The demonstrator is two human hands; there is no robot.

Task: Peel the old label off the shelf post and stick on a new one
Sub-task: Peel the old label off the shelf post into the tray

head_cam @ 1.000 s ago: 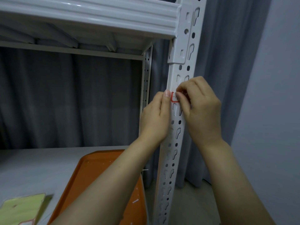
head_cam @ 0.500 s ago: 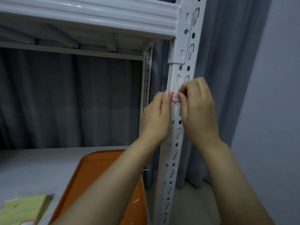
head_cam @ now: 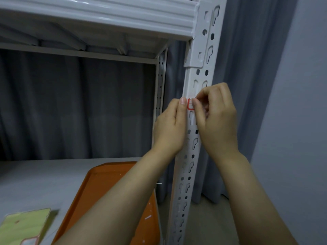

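Note:
A white perforated shelf post (head_cam: 190, 167) runs up the middle of the view. A small label with a red border (head_cam: 190, 105) is stuck on it at hand height. My left hand (head_cam: 170, 128) rests against the post's left side, its thumb tip just left of the label. My right hand (head_cam: 215, 119) is curled at the post's right side, thumb and forefinger pinching at the label's upper right edge. Most of the label is hidden by my right fingers.
An orange tray (head_cam: 106, 188) with small paper scraps lies on the grey shelf board (head_cam: 44, 181) below. A yellow-green sticker sheet (head_cam: 23, 227) lies at the bottom left. A white shelf beam (head_cam: 99, 16) is overhead. Grey curtain behind, grey wall (head_cam: 297, 121) on the right.
My right fingers have shifted slightly on the label's right edge, the hand curling tighter. My left hand has stayed against the post.

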